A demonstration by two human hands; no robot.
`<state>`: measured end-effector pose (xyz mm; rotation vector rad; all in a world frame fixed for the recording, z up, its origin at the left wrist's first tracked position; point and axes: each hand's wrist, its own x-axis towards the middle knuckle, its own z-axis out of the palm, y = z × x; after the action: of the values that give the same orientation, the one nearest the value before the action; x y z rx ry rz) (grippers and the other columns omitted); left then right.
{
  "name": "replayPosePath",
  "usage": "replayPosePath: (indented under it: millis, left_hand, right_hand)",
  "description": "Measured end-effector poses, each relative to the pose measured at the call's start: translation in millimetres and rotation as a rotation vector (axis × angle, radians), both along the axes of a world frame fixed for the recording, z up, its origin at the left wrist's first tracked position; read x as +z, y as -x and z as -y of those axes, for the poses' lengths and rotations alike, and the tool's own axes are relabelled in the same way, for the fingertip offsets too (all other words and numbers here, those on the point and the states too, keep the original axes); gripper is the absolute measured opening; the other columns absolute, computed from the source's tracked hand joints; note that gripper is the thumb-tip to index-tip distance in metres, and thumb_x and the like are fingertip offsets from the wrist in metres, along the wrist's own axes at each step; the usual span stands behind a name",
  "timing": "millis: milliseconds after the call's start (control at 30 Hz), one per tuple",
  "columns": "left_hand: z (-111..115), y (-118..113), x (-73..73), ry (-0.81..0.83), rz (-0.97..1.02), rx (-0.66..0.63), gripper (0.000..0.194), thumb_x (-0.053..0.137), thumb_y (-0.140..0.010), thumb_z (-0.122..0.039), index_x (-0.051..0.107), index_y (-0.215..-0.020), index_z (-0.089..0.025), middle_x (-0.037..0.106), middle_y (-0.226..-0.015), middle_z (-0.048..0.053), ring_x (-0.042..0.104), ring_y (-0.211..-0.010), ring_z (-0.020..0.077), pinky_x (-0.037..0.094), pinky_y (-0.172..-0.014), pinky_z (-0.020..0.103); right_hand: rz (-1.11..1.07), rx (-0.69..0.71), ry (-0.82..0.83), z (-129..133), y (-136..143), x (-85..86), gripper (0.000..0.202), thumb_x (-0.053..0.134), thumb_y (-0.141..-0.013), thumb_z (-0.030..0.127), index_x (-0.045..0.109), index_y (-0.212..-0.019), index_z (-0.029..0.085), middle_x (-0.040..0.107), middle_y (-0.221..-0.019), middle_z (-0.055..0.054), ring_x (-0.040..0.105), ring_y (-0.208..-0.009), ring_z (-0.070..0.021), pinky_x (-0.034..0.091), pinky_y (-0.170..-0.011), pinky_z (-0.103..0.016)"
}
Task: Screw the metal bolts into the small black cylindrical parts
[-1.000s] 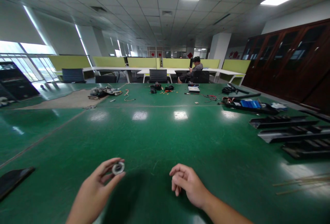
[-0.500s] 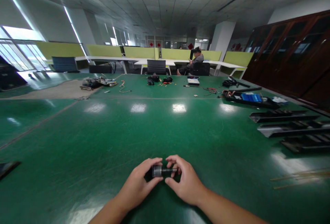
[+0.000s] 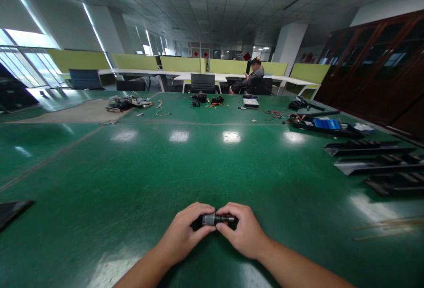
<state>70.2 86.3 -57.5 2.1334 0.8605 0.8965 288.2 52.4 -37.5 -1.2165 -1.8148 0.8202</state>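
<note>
A small cylindrical part (image 3: 209, 220), grey and black with a thin ribbed shaft pointing right, lies crosswise between my hands near the front of the green table (image 3: 198, 168). My left hand (image 3: 185, 230) grips its thick grey end between thumb and fingers. Around the shaft side, my right hand (image 3: 243, 230) has thumb and fingertips closed on the part near where the shaft meets the body. The shaft's tip shows within the curve of the right hand.
Black metal channels (image 3: 371, 148) lie at the right, near thin rods (image 3: 387, 226). A black tray (image 3: 351, 132) with blue items stands behind them. At the left edge is a dark flat object (image 3: 13, 213). A seated person (image 3: 255, 73) is beyond the table.
My right thumb and fingers have closed on the part; they were apart around its shaft before. Both hands and the part sit slightly farther right in the view.
</note>
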Motion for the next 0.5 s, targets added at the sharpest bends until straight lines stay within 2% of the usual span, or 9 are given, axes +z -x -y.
replayPosePath:
  millis: [500]
  left_hand:
    - [1.4, -0.5, -1.2, -0.030, 0.003, 0.022, 0.031, 0.069, -0.088, -0.030, 0.063, -0.117, -0.025, 0.067, -0.110, 0.007, 0.062, -0.104, 0.0194, 0.052, -0.093, 0.032]
  right_hand:
    - [0.017, -0.041, 0.010, -1.7, 0.1, -0.9, 0.005, 0.072, -0.079, 0.022, 0.075, -0.084, 0.021, 0.072, -0.075, -0.003, 0.063, -0.069, -0.0188, 0.043, -0.067, -0.030]
